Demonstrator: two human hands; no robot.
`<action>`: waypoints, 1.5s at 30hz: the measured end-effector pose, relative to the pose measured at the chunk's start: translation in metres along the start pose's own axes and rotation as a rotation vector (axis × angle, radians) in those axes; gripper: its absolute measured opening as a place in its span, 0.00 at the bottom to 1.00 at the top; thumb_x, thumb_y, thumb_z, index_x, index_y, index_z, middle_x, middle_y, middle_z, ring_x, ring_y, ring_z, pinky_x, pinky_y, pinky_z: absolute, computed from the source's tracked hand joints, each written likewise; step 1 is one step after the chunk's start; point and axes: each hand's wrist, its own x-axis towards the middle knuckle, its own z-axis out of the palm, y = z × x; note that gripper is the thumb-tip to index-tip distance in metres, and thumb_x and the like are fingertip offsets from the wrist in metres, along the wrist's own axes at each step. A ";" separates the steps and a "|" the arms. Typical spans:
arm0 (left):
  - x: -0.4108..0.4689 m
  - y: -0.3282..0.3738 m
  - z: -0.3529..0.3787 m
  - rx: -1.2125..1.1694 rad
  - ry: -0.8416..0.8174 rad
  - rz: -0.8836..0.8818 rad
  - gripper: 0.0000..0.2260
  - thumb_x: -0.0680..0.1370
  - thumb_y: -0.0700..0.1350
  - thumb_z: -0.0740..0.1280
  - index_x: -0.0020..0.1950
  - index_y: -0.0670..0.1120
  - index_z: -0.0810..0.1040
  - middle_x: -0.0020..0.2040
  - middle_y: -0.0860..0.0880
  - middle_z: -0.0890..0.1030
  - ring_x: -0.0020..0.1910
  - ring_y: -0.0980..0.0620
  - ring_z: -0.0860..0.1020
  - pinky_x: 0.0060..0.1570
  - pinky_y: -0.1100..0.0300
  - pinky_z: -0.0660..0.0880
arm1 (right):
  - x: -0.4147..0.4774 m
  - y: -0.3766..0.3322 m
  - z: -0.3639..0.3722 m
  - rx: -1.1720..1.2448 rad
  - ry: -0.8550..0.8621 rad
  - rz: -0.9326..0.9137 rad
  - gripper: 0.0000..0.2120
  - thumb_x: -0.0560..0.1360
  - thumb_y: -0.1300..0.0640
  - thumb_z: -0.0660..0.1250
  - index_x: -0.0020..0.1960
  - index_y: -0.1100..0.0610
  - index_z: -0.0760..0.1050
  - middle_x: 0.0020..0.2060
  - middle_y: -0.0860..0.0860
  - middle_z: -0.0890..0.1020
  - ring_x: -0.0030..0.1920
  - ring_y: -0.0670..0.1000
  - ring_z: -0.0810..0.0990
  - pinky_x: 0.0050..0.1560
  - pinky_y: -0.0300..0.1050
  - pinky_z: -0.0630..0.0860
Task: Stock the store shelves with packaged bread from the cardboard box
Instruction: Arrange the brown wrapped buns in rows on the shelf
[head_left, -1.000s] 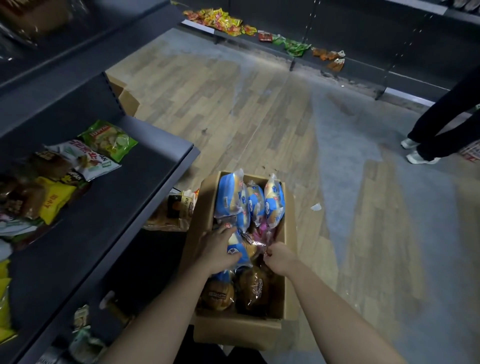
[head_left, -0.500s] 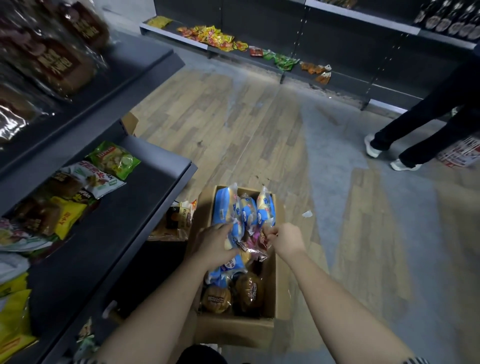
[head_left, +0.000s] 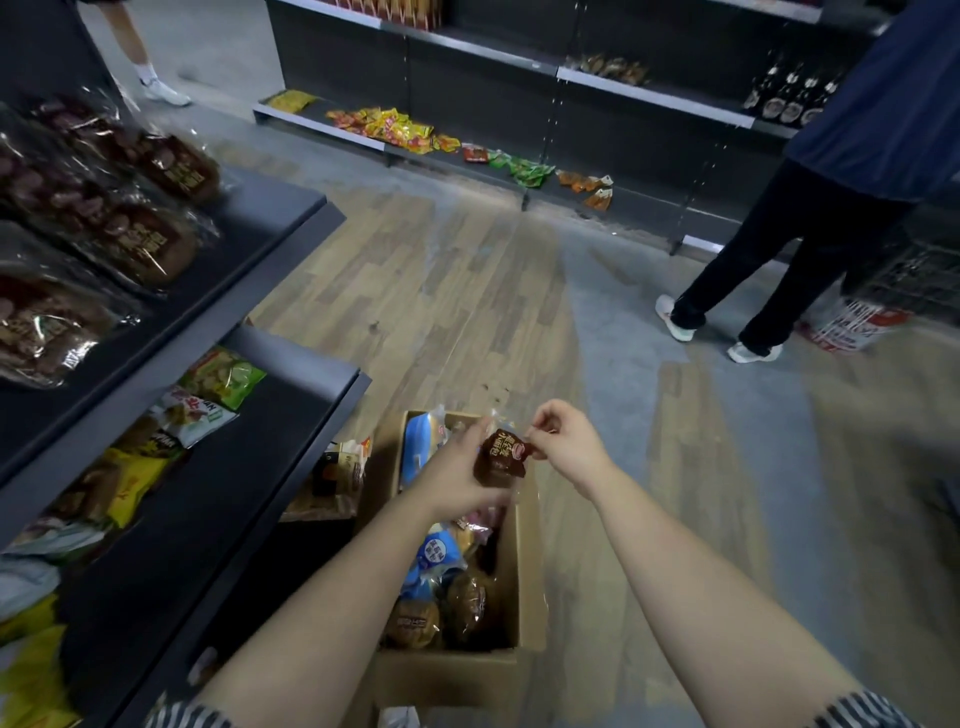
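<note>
An open cardboard box (head_left: 467, 670) stands on the floor below me, holding several packaged breads: blue-wrapped ones (head_left: 423, 447) at its far end and brown buns (head_left: 415, 621) near me. Above the box I hold a small brown bread packet (head_left: 501, 457). My left hand (head_left: 460, 478) grips it from the left and below. My right hand (head_left: 563, 441) pinches its right edge between thumb and fingers. The dark shelf (head_left: 223, 493) to my left carries green, white and yellow snack bags.
An upper left shelf (head_left: 249, 234) holds large brown bread bags. A person in dark trousers (head_left: 779, 270) stands at the right by a far shelving unit (head_left: 519, 104) with snack packets. Another person's leg (head_left: 150, 78) shows top left. A red-and-white bag (head_left: 852, 325) lies on the wooden floor.
Both hands rose out of the box with a brown packet lifted from among the breads. The view tilted up, showing more of the shelves and the aisle.
</note>
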 end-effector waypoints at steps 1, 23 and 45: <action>0.000 0.006 -0.001 -0.040 0.023 -0.020 0.46 0.68 0.58 0.78 0.79 0.52 0.57 0.69 0.53 0.71 0.70 0.51 0.69 0.67 0.55 0.68 | -0.002 -0.003 -0.003 0.025 -0.005 0.005 0.14 0.75 0.72 0.63 0.39 0.55 0.70 0.33 0.50 0.74 0.31 0.46 0.75 0.33 0.37 0.76; -0.001 0.046 -0.021 -0.051 0.266 -0.196 0.26 0.78 0.62 0.64 0.68 0.46 0.71 0.64 0.46 0.77 0.55 0.49 0.77 0.49 0.59 0.71 | -0.023 -0.040 -0.016 0.139 -0.128 0.108 0.12 0.77 0.68 0.59 0.50 0.51 0.67 0.40 0.52 0.76 0.35 0.50 0.78 0.38 0.46 0.76; -0.003 0.046 -0.065 0.439 0.279 0.184 0.28 0.69 0.51 0.74 0.68 0.50 0.71 0.61 0.51 0.74 0.59 0.50 0.75 0.53 0.57 0.71 | -0.024 -0.064 -0.031 -0.117 -0.201 -0.082 0.38 0.66 0.78 0.66 0.73 0.57 0.66 0.61 0.54 0.76 0.47 0.47 0.78 0.39 0.35 0.77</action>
